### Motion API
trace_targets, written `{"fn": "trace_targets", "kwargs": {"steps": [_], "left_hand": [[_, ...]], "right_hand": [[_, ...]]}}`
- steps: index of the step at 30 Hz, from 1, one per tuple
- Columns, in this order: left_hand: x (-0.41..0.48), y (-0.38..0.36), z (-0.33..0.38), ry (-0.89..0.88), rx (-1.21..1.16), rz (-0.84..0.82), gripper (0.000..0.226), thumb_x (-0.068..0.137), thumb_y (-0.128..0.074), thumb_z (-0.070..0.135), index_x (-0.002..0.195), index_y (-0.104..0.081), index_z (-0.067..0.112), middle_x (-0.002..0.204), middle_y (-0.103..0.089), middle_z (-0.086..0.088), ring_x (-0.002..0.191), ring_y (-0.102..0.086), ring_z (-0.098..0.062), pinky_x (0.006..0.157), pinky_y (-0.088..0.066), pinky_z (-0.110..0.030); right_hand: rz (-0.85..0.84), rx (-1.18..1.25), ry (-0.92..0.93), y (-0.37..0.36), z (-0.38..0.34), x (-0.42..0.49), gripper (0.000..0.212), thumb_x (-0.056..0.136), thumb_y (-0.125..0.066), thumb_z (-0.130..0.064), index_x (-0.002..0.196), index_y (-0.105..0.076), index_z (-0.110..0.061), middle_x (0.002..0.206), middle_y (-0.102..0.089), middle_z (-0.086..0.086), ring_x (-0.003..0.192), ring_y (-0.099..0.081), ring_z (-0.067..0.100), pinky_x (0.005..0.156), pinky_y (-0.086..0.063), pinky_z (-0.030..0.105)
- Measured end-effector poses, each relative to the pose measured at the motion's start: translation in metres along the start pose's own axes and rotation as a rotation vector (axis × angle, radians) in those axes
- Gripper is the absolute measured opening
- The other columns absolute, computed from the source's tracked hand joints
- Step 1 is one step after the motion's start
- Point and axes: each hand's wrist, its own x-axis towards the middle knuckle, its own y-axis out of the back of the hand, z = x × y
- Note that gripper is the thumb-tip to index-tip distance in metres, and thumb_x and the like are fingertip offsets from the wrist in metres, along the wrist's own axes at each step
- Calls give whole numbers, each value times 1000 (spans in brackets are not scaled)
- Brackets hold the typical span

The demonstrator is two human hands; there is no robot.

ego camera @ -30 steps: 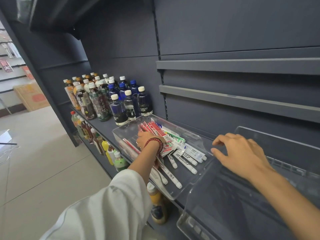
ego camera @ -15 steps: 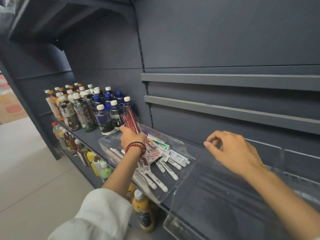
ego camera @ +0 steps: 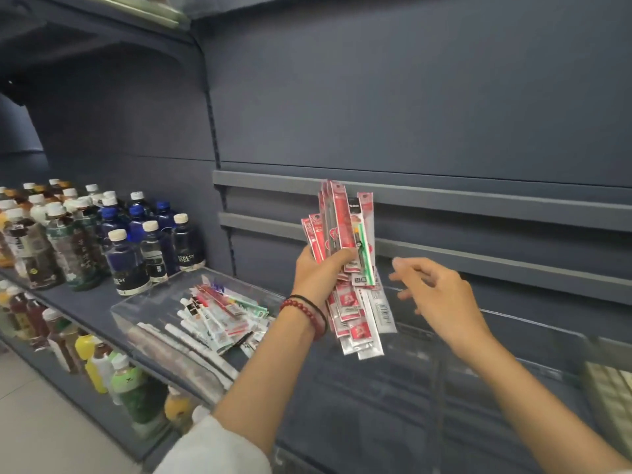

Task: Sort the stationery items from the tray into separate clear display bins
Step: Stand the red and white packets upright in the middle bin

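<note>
At the far left, plastic drink bottles with white and blue caps [ego camera: 119, 241] stand crowded on a dark grey metal shelf [ego camera: 85, 302], and more bottles of yellow, green and brown drinks [ego camera: 102, 364] stand on the level below. Just to their right on the same shelf lies the clear plastic tray [ego camera: 136, 314]. It holds loose white pens [ego camera: 191, 340] towards its front and a heap of red, green and white stationery packets [ego camera: 225, 313] further back.

Right of the tray, the left hand [ego camera: 321, 275], with a red bead bracelet and a thin black band [ego camera: 307, 309] on its wrist, is raised above the shelf. Its fingers and thumb are curled tightly round a fanned bundle of long red-and-clear packets [ego camera: 342, 234], held roughly upright. The bundle's lower ends hang down past the wrist.

Near the bundle's right side, apart from it, the right hand [ego camera: 441, 295] hovers with its fingers spread and relaxed, holding nothing; they are blurred. Below and behind it sits the clear display bin [ego camera: 547, 371]. Two grey horizontal rails [ego camera: 478, 200] cross the back panel.
</note>
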Motion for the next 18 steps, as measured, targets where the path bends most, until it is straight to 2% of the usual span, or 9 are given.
{"fn": "trace_targets", "kwargs": {"steps": [4, 8, 13, 18], "left_hand": [[-15, -32, -17, 99, -9, -163, 34, 82, -70, 7, 113, -58, 9, 100, -71, -15, 77, -70, -25, 72, -59, -37], [-30, -54, -32, 139, 50, -311, 34, 81, -71, 9, 113, -58, 13, 100, -72, -13, 81, -70, -27, 77, -58, -40], [-44, -82, -57, 233, 51, -415, 33, 82, -70, 9, 112, -58, 13, 101, -72, -14, 84, -70, -29, 79, -57, -42], [-49, -93, -75, 319, 118, -501, 34, 83, -68, 9, 114, -56, 12, 99, -71, -16, 77, -69, -25, 74, -57, -38]], "right_hand": [[17, 52, -70, 23, 14, -21, 13, 95, -54, -34, 93, -67, -35, 88, -73, -16, 68, -68, 2, 59, -53, 24], [119, 177, -174, 52, 27, -36, 18, 94, -57, -35, 104, -67, -23, 95, -73, -8, 74, -71, 11, 58, -53, 25], [222, 280, -236, 75, 35, -48, 11, 90, -66, -22, 99, -69, -17, 84, -75, 0, 67, -72, 12, 54, -54, 23], [204, 263, -341, 82, 52, -58, 11, 87, -70, -19, 97, -70, -15, 84, -76, 0, 74, -73, 17, 62, -58, 28]]}}
